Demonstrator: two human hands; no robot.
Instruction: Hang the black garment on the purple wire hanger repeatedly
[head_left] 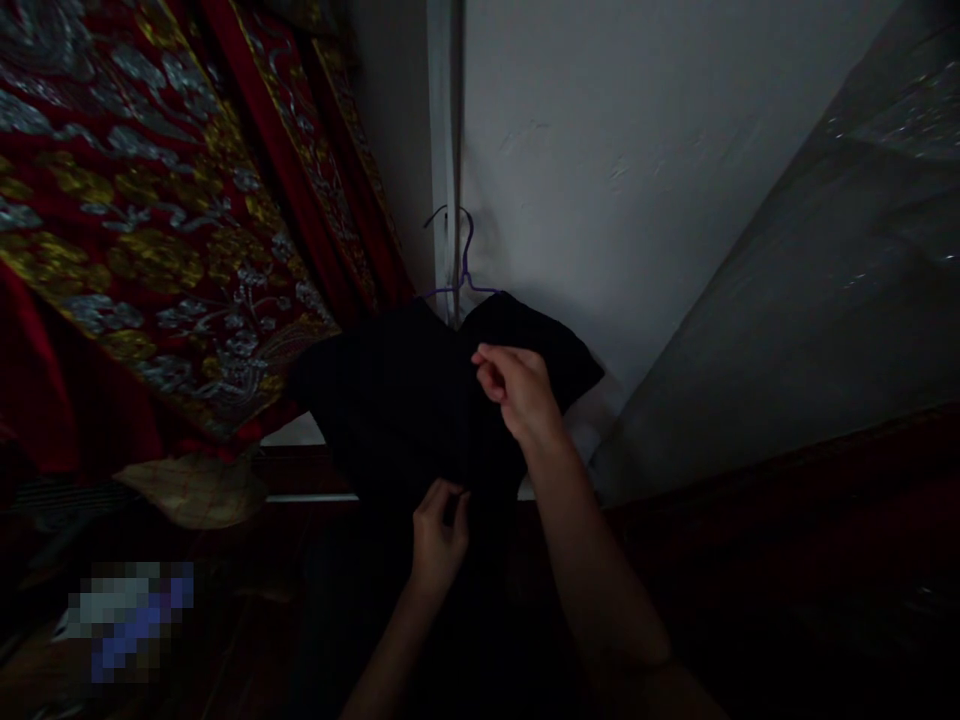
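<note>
A black short-sleeved garment (pixel 390 390), open at the neck, hangs in front of me on a thin purple hanger (pixel 468 262). My left hand (pixel 441 530) is at its lower front, thumb and fingers pinched together on the dark cloth. Higher up, near the right side of the neckline, my right hand (pixel 517 385) is closed with its fingertips pressed together. Whatever it may hold is too small or dark to make out. The garment's lower part fades into shadow.
Red cloth with gold and silver embroidery (pixel 150 220) hangs at the left. Behind the garment is a pale wall (pixel 600 150) with a vertical strip (pixel 444 120). Clear plastic sheeting (pixel 847 260) covers the right side. A pale checked cloth bundle (pixel 199 488) is low at the left.
</note>
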